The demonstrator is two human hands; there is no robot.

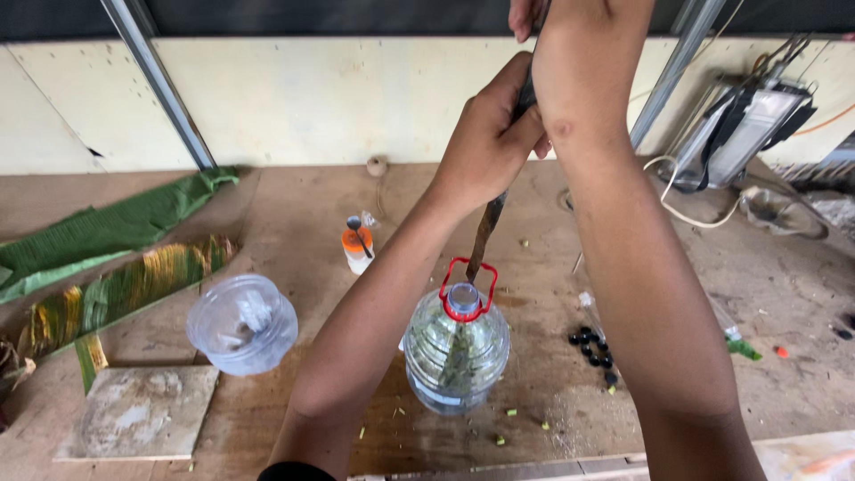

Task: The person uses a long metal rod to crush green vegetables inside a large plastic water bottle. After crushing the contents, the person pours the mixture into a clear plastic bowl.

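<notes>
While both hands grip a long dark rod (488,233), its lower end points into the open neck of a clear bottle (457,347) standing upright on the bench (294,205), directly below the fingers. Left hand (488,142) is wrapped round the rod mid-shaft, fingers closed tight on it. Right hand (543,18) sits higher up, mostly cut off by the frame edge; its forearm crosses in front, so I can't tell how those fingers sit, though it seems to hold the rod's top.

Bottle has a red handle (468,287) flipped up around the neck, w/ green bits & water inside. Rod tip is at or just inside the mouth; exact depth can't be told.

Step in hand, by my read: working the rod down thru the neck to push or tamp the greens. Next move calls for keeping the rod centred & near vertical, since nothing steadies the bottle and a sideways push could tip it.

Left of the fingers & lower: a second clear jar (242,322), a small orange-capped pot (357,249), banana leaves (107,258). Right & below: dark beads (595,347).
</notes>
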